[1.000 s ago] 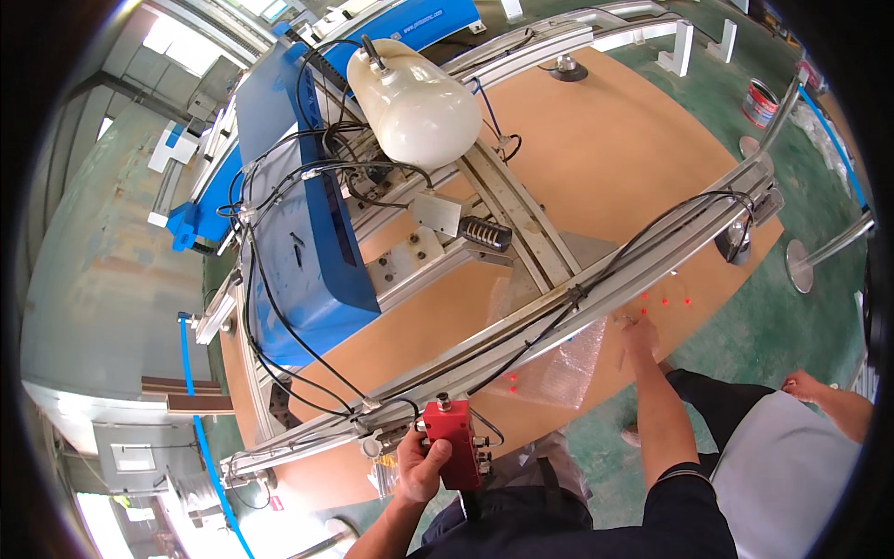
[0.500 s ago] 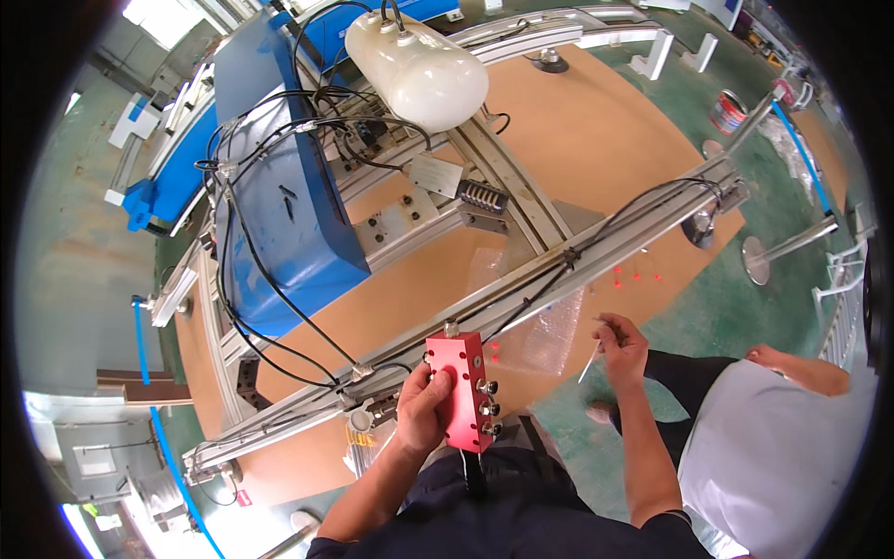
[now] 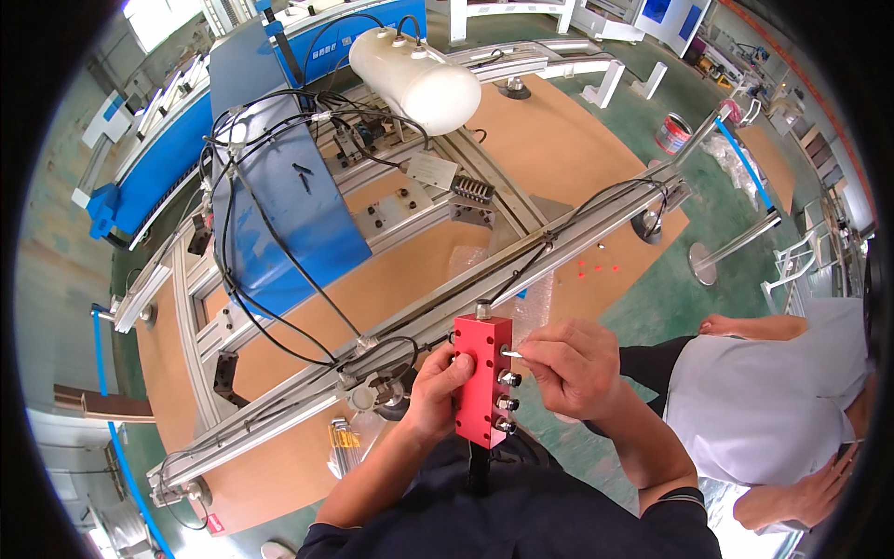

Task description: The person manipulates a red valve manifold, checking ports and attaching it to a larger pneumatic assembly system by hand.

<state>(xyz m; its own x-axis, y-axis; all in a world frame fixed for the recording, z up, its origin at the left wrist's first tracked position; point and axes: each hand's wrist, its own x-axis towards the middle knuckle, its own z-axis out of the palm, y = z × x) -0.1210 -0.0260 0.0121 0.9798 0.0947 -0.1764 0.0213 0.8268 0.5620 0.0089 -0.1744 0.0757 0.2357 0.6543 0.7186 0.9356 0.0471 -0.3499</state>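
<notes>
My left hand (image 3: pixel 436 389) is closed around the side of a red manifold block (image 3: pixel 482 410), thumb pressed on its front face. The block stands upright in front of my body. Small metal fittings (image 3: pixel 508 404) stick out of its right side, and another metal fitting (image 3: pixel 483 309) tops it. My right hand (image 3: pixel 573 368) pinches a slim silver metal rod (image 3: pixel 512 354). Its tip meets the upper port on the block's right side; whether it goes inside I cannot tell. The rod's other end is hidden by my fingers.
An aluminium frame (image 3: pixel 414 321) with black cables lies ahead, carrying a blue cover (image 3: pixel 289 242) and a white tank (image 3: pixel 419 84). Small red parts (image 3: pixel 597 270) lie on brown sheeting (image 3: pixel 559 140). A person in a grey shirt (image 3: pixel 754 401) is close on the right.
My right hand has moved left with the metal rod, from apart to the red block's upper side port. The block has shifted slightly right in the picture. The view has also shifted.
</notes>
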